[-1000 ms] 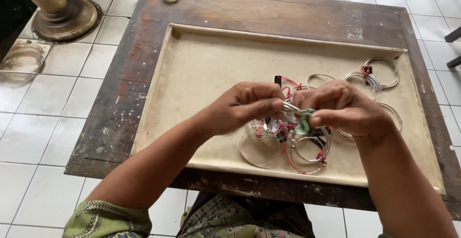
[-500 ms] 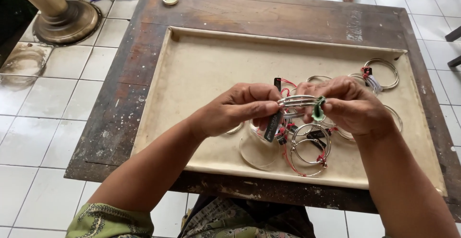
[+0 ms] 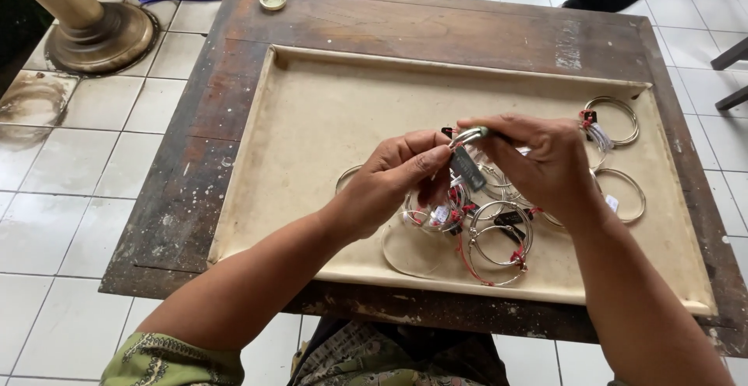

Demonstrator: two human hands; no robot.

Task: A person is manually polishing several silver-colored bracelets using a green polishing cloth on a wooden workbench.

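Silver bangle w/ dark tag, pinched btwn both hands.

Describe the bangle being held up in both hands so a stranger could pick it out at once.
On the worn wooden table lies a shallow beige tray scattered with silver bangles. Above the tray's middle, the left hand and right hand pinch one silver bangle between them. It alone is lifted off the tray, seen edge-on, with a dark tag hanging beneath it.

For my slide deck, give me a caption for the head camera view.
Both hands, left hand and right hand, hold a silver bangle with a dark tag over a beige tray of bangles.
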